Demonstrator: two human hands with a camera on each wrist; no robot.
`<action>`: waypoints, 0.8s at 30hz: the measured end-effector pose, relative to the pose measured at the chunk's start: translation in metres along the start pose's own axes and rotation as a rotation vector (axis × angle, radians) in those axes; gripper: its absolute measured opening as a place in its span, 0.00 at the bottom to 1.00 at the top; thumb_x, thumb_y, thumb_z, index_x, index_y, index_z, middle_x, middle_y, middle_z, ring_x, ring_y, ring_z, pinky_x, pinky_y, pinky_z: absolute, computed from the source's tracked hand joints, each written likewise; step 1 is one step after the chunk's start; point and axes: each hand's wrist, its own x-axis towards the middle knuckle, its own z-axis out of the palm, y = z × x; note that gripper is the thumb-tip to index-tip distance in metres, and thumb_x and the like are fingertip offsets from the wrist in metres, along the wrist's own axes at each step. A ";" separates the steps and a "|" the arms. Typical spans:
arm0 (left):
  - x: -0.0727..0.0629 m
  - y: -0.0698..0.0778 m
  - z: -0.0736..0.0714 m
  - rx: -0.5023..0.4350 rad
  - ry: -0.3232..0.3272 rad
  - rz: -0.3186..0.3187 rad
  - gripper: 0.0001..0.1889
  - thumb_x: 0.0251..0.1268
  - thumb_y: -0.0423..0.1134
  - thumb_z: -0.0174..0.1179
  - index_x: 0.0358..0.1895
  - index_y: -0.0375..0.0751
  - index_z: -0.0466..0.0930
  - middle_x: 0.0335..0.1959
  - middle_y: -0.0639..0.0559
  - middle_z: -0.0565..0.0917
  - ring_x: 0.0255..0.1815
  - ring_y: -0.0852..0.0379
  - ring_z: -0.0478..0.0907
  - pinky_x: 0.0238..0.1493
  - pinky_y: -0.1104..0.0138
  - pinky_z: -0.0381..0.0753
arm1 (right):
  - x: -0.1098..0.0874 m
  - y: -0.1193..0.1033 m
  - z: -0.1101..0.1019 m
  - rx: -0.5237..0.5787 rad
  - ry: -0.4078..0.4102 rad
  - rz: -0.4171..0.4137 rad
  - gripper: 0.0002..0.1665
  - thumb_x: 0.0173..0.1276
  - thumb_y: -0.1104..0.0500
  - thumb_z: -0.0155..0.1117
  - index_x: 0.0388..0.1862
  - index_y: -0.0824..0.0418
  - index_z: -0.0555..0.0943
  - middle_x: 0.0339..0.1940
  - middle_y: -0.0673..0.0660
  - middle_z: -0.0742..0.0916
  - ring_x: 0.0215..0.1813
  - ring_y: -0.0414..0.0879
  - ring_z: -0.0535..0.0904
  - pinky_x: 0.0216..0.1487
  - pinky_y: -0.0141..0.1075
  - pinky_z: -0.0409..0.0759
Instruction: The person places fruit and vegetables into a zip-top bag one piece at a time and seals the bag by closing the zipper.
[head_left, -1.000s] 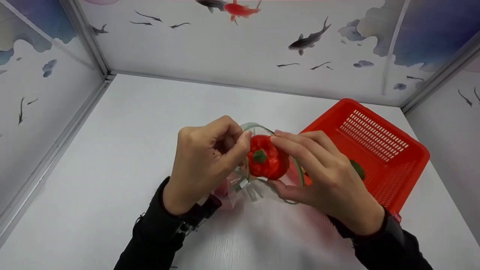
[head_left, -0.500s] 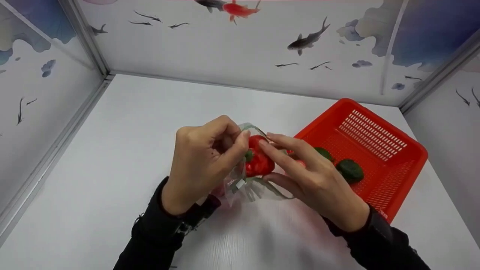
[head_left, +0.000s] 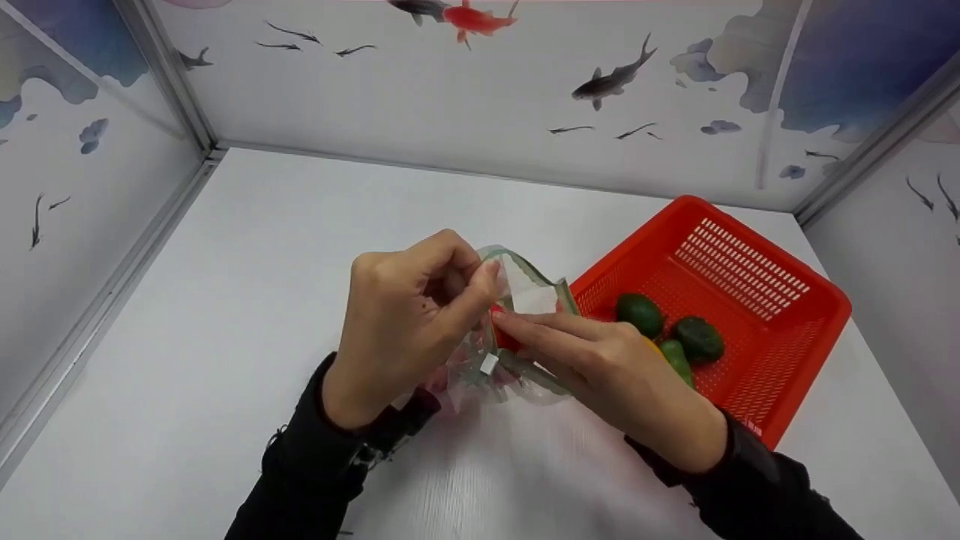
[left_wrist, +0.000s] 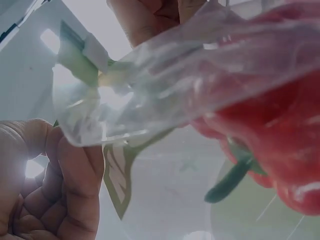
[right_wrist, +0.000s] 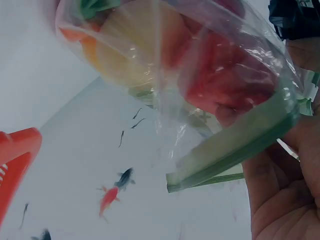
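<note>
In the head view my left hand [head_left: 409, 322] pinches the rim of a clear zip-lock bag [head_left: 529, 270] between thumb and fingertips. My right hand [head_left: 619, 375] reaches into the bag's mouth with its fingers over a red bell pepper [head_left: 504, 335], mostly covered by them; the thumb is hidden. The right wrist view shows the bag with a red pepper [left_wrist: 280, 135] filling its lower part from the left wrist's side, its green stem visible. Also inside the bag are a yellow rounded piece [right_wrist: 135, 50] and something orange and green behind the plastic.
A red plastic basket [head_left: 795, 300] stands to the right, holding dark green round produce [head_left: 699, 340], a longer green piece [head_left: 676, 358] and something yellow partly behind my right hand. White panels printed with fish [head_left: 615, 79] wall in the white table [head_left: 247, 285].
My right hand has moved left with the red bell pepper, which has gone further into the bag. More of the basket's contents shows now. My left hand has kept its hold.
</note>
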 end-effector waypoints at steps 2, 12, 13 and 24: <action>0.000 0.000 0.000 -0.006 -0.003 0.001 0.10 0.70 0.33 0.66 0.28 0.40 0.81 0.17 0.55 0.82 0.16 0.67 0.72 0.18 0.75 0.72 | 0.001 0.001 -0.001 0.074 -0.035 0.039 0.34 0.65 0.66 0.78 0.70 0.53 0.84 0.47 0.51 0.94 0.40 0.38 0.90 0.46 0.32 0.90; 0.000 0.003 0.000 -0.014 -0.012 -0.009 0.10 0.70 0.33 0.65 0.27 0.40 0.80 0.15 0.56 0.79 0.15 0.67 0.71 0.18 0.75 0.71 | 0.016 -0.006 0.013 0.050 -0.169 0.087 0.22 0.71 0.65 0.73 0.61 0.59 0.80 0.39 0.55 0.93 0.36 0.45 0.91 0.45 0.36 0.91; 0.000 0.003 0.000 -0.015 -0.010 -0.013 0.10 0.70 0.34 0.66 0.27 0.41 0.80 0.15 0.56 0.79 0.15 0.67 0.71 0.17 0.75 0.71 | 0.019 -0.007 0.015 0.046 -0.172 0.097 0.21 0.71 0.64 0.73 0.61 0.59 0.79 0.38 0.55 0.93 0.36 0.46 0.90 0.45 0.36 0.91; 0.000 0.002 -0.002 -0.006 0.025 0.010 0.09 0.68 0.32 0.66 0.27 0.41 0.82 0.16 0.56 0.79 0.15 0.67 0.69 0.18 0.75 0.68 | 0.033 -0.009 0.030 0.103 -0.336 0.188 0.23 0.73 0.63 0.72 0.64 0.56 0.78 0.48 0.55 0.88 0.46 0.51 0.89 0.55 0.42 0.91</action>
